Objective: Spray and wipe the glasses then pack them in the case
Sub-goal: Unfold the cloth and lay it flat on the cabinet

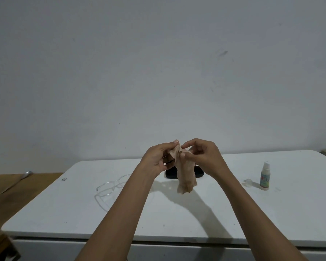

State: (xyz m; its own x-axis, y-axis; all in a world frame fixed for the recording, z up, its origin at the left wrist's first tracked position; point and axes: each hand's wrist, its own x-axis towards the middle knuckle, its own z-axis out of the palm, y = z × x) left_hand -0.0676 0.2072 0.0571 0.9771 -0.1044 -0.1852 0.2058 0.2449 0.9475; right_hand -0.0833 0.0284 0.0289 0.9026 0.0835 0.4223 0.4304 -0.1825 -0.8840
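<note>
A tan wiping cloth (185, 174) hangs above the white table (177, 213), pinched at its top by both hands. My left hand (156, 159) grips its upper left corner; my right hand (201, 155) pinches the upper right part. Clear-framed glasses (111, 185) lie unfolded on the table, left of my left forearm. A black glasses case (198, 174) rests behind the cloth, partly hidden by it and my hands. A small spray bottle (264, 178) stands uncapped at the right, its clear cap (248, 181) lying beside it.
A wooden surface (17, 191) adjoins the table on the left, with a metal handle-like object (26, 174) on it. A plain white wall (158, 72) rises behind the table. The table's front edge runs along the bottom of the view.
</note>
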